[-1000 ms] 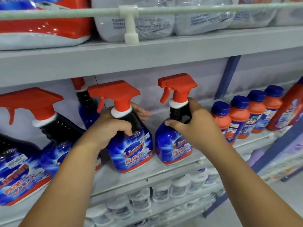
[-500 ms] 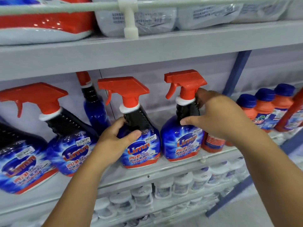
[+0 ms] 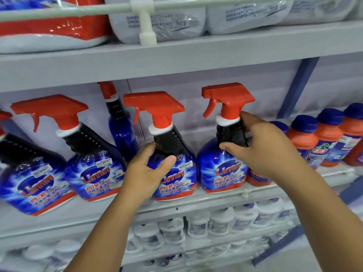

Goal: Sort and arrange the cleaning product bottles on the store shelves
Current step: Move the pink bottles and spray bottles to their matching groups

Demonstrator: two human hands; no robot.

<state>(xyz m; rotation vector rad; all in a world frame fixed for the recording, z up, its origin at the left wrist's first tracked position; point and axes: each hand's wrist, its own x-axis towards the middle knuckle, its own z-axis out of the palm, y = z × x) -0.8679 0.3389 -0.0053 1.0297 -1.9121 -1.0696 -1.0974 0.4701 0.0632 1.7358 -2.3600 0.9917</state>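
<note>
Left hand (image 3: 146, 171) grips blue plastic spray bottle with red trigger (image 3: 172, 154) at shoulder; right hand (image 3: 263, 148) pinches matching neighbour bottle's (image 3: 222, 163) black neck. Orange blue-capped bottles (image 3: 303, 140) just beyond right hand: sideways shove risks toppling.

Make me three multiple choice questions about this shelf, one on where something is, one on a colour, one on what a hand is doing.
1. The orange bottles with blue caps stand where?
A. right of the spray bottles
B. on the top shelf
C. left of the spray bottles

2. The spray triggers are which colour?
A. white
B. red
C. green

3. The right hand is
A. hanging free
B. flat on the shelf
C. gripping a spray bottle's neck

Answers: 1 A, they line the shelf's right end. 2 B, as on the right spray bottle. 3 C, fingers curl round its black neck; the left hand holds the middle spray bottle.
</note>
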